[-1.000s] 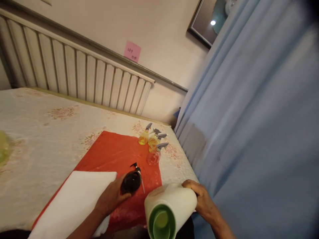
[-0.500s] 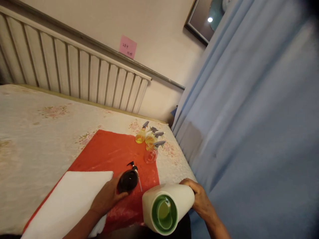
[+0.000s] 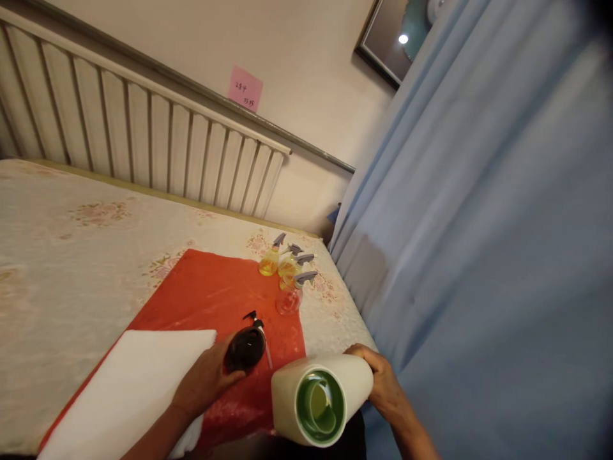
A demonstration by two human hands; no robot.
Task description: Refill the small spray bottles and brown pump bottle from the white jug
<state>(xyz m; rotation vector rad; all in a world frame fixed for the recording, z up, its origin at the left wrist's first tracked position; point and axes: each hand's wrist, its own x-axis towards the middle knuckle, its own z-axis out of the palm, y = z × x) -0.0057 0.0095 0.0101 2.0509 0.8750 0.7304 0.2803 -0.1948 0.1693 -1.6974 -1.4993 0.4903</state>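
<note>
Left hand [image 3: 204,382] grips dark pump bottle [image 3: 245,348].

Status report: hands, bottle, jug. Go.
Left hand gripping dark pump bottle on red mat. Right hand holding white jug tipped, mouth toward camera. Spray bottles beyond, apart.

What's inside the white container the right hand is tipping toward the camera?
The white container has a green lining, and a paler green cup-like piece lies loose inside. Its base is hidden by the right hand.

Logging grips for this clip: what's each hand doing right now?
Left hand: closed on the dark pump bottle.
Right hand: holding the white container.
</note>
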